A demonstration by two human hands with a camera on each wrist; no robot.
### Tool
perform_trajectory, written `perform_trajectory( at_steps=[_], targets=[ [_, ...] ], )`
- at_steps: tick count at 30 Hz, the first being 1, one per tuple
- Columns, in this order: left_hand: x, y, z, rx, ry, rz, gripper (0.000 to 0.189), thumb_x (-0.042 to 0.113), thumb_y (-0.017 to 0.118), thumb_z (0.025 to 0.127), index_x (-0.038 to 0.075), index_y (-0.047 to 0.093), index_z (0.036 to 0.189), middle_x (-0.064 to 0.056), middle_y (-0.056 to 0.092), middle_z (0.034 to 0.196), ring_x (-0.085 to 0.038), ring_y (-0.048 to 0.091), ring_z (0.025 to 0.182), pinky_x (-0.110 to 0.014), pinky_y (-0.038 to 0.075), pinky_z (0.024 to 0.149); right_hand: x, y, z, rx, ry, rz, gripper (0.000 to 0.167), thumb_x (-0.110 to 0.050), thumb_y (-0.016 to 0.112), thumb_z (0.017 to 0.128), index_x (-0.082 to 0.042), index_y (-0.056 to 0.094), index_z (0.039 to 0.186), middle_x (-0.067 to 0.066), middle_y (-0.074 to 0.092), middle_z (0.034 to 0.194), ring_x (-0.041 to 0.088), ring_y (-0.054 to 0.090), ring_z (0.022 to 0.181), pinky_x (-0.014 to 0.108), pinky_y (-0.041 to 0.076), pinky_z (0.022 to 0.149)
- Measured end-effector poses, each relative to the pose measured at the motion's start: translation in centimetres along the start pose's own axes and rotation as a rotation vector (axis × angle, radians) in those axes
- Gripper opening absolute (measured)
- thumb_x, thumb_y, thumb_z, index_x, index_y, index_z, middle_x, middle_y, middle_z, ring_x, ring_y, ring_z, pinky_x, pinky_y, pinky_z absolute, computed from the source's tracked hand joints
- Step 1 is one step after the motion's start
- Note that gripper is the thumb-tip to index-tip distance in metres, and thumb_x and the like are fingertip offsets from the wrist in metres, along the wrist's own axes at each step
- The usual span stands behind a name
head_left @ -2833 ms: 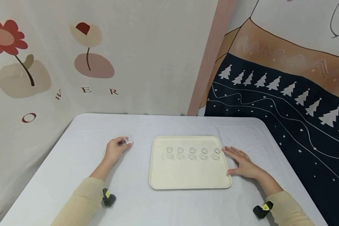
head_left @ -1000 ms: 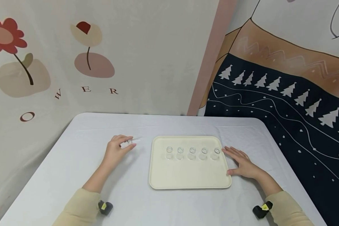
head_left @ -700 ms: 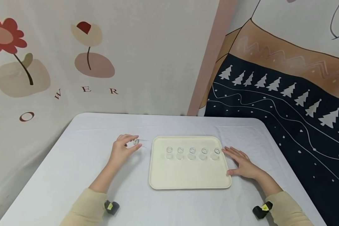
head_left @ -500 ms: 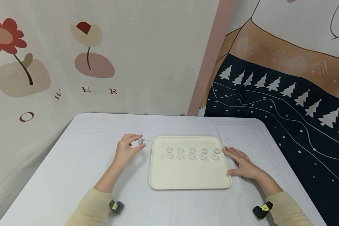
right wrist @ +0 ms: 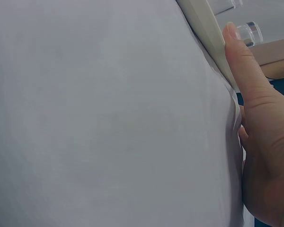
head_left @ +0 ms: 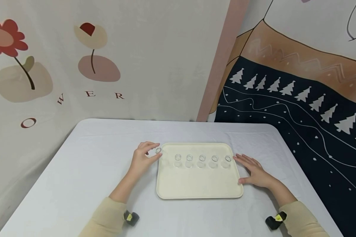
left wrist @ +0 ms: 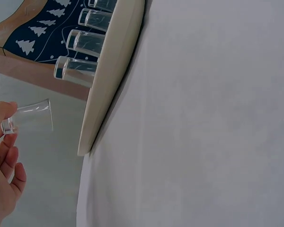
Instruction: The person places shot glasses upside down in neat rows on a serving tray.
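A clear shot glass [left wrist: 35,117] is pinched at its thick base between the thumb and fingers of my left hand [head_left: 141,160]. Its mouth points downward, and it hangs at the left rim of the cream tray [head_left: 200,187]. Several matching shot glasses [head_left: 201,161] stand upside down on the tray in one row, bases up. My right hand [head_left: 255,172] rests at the tray's right edge with fingers spread. Its thumb touches the rim in the right wrist view, and its fingertips lie close to the rightmost glass [right wrist: 250,34].
A white cloth covers the table [head_left: 77,171] around the tray. Behind it hang a pale curtain [head_left: 166,65] with flower prints and a dark fabric [head_left: 270,131] with tree prints. Black wrist cameras [head_left: 132,218] sit on both sleeves.
My left hand has carried the shot glass rightward from the table's left side to the tray's left rim, turning it mouth down. The right hand and the tray have not moved.
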State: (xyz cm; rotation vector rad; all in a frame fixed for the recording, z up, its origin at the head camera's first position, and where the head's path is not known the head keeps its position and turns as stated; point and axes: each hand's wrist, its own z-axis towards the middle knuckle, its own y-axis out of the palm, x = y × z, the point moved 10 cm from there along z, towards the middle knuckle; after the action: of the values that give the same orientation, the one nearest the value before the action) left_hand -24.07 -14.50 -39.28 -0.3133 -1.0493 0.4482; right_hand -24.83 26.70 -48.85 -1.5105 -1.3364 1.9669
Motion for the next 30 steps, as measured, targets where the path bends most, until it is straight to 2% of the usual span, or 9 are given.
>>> perform_trajectory(
  at_steps=[9,15,24,30],
  targets=[
    [0.0,1.7,-0.3,-0.063,-0.007,-0.016,0.037,0.004,0.082,0.074,0.001,0.071,0.108,-0.003,0.066,0.101,-0.017,0.051,0.095,-0.035,0.043,0.07,-0.1,0.0,0.0,0.002,0.001,0.0,0.096,-0.046,0.08,0.067,-0.015,0.038,0.147,0.02,0.028,0.152,0.044,0.013,0.139,0.064,0.002,0.105],
    [0.0,2.6,-0.5,-0.112,-0.005,-0.017,0.036,0.005,0.082,0.074,0.002,0.071,0.108,-0.002,0.066,0.101,-0.019,0.051,0.097,-0.041,0.046,0.073,-0.2,0.0,-0.1,0.0,-0.001,0.003,0.096,-0.046,0.08,0.068,-0.015,0.037,0.148,0.02,0.027,0.152,0.045,0.012,0.139,0.064,0.002,0.105],
    [-0.7,3.7,-0.8,-0.193,-0.061,-0.017,0.035,0.008,0.081,0.077,0.003,0.071,0.109,0.0,0.064,0.103,-0.017,0.05,0.099,-0.042,0.047,0.078,-0.2,0.0,0.0,-0.001,0.004,0.005,0.096,-0.046,0.08,0.067,-0.016,0.037,0.147,0.019,0.027,0.152,0.044,0.012,0.139,0.063,0.001,0.105],
    [-1.0,4.2,-0.9,-0.23,-0.07,0.004,0.034,0.01,0.08,0.077,0.003,0.071,0.11,-0.001,0.064,0.105,-0.018,0.05,0.101,-0.041,0.048,0.081,0.0,0.0,0.0,0.0,0.004,0.002,0.096,-0.047,0.08,0.067,-0.016,0.037,0.147,0.019,0.027,0.152,0.044,0.012,0.139,0.063,0.001,0.106]
  ],
)
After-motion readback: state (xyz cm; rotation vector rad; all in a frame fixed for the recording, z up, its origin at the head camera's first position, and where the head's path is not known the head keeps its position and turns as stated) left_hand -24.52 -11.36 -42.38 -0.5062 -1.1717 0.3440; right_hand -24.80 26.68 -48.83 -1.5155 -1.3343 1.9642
